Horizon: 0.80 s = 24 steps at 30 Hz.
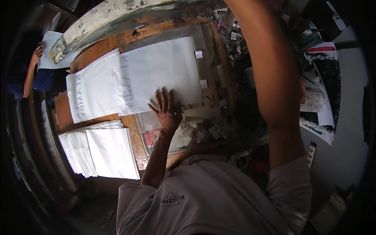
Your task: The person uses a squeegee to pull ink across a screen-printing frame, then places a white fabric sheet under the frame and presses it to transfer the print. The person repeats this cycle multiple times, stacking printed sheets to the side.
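Observation:
My left hand (168, 113) lies with spread fingers on the near edge of a white, slightly see-through flat bag or sheet (162, 64). Its fingertips rest on the sheet and the palm reaches past its edge. Grey lettering shows faintly through the sheet. A second white sheet (95, 88) with similar lettering adjoins it on the left. My right arm (270, 74) stretches up and leaves the picture at the top, so the right hand is hidden. Beyond the sheets, a large pale, stained frame (117, 19) is raised over the wooden work table (135, 135).
A pile of white sheets (109, 150) sits at the table's near left. Two small white tabs, including this tab (203, 83), border the sheet's right edge. Another person's hand (38, 53) holds paper at far left. A power strip (311, 154) and paint-smeared items (313, 100) are at right.

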Each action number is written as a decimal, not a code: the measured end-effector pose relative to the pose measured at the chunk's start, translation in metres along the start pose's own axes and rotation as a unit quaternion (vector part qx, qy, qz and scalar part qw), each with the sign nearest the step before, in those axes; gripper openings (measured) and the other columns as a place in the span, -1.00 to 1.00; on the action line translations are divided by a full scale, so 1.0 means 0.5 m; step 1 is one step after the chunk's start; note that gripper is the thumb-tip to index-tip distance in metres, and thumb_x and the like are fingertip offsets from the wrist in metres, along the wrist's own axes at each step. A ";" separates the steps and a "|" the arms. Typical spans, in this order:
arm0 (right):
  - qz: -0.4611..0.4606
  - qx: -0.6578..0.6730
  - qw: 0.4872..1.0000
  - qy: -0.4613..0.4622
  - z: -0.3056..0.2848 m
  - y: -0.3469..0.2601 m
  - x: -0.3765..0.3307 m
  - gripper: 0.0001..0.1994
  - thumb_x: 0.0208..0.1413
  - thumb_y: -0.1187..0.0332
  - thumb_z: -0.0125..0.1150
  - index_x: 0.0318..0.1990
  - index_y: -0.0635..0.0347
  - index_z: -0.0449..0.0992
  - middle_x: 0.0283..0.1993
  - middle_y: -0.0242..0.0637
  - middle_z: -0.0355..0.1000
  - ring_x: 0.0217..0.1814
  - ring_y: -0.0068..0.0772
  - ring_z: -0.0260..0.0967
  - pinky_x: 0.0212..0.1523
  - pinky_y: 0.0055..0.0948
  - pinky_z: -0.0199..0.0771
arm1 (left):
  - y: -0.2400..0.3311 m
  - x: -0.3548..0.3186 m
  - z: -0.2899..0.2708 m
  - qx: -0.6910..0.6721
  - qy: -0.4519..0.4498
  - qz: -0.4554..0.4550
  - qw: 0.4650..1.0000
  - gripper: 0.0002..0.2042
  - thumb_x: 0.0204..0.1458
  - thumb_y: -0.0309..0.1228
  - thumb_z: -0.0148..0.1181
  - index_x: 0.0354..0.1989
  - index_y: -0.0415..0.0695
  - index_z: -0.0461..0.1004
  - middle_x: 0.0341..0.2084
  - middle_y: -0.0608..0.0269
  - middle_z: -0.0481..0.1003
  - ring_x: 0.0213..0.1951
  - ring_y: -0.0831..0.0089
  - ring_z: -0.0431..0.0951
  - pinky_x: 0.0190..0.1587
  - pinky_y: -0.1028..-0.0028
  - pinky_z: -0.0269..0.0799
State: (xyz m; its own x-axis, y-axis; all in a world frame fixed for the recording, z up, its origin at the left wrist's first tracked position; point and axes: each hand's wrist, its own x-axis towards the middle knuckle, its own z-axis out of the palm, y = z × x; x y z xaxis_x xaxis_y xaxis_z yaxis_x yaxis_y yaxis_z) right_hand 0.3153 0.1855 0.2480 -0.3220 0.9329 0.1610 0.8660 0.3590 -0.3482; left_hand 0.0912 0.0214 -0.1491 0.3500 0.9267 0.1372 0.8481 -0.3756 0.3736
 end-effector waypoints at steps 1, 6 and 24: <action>0.062 0.033 0.997 -0.009 0.005 -0.012 0.003 -0.61 0.10 0.28 -0.02 -0.73 0.29 0.33 -0.75 -0.29 0.16 -0.73 -0.44 0.03 -0.63 -0.18 0.05 | -0.001 -0.006 0.003 -0.003 0.003 -0.004 1.000 -0.37 0.17 -0.21 0.13 0.45 0.10 0.17 0.50 0.08 -0.01 0.53 0.01 -0.16 0.36 -0.39 -0.54; 0.069 0.066 0.994 0.044 0.000 0.003 -0.022 -0.57 0.14 0.21 -0.01 -0.74 0.22 0.28 -0.78 -0.41 0.08 -0.72 -0.49 -0.04 -0.63 -0.25 -0.03 | 0.021 0.006 0.002 -0.005 0.002 0.002 1.000 -0.38 0.18 -0.21 0.11 0.44 0.12 0.17 0.49 0.10 0.01 0.51 0.02 -0.11 0.36 -0.41 -0.46; 0.049 0.037 0.995 0.084 0.373 -0.062 -0.335 -0.56 -0.04 0.27 0.19 0.04 0.22 0.50 -0.28 0.00 0.53 -0.34 0.13 0.51 -0.18 0.03 0.53 | 0.034 -0.106 -0.191 -0.645 0.135 -0.099 0.746 -0.36 0.32 -0.14 0.00 0.45 -0.19 0.00 0.32 -0.09 0.21 0.39 0.01 0.18 0.35 -0.11 0.11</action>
State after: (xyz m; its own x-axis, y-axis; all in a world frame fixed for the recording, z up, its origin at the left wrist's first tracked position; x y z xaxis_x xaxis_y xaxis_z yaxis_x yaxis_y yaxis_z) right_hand 0.2710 0.0234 0.0595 -0.1632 0.9480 0.2733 0.8577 0.2732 -0.4356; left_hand 0.0490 -0.0327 -0.0626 0.0269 0.9967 0.0764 -0.2761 -0.0660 0.9589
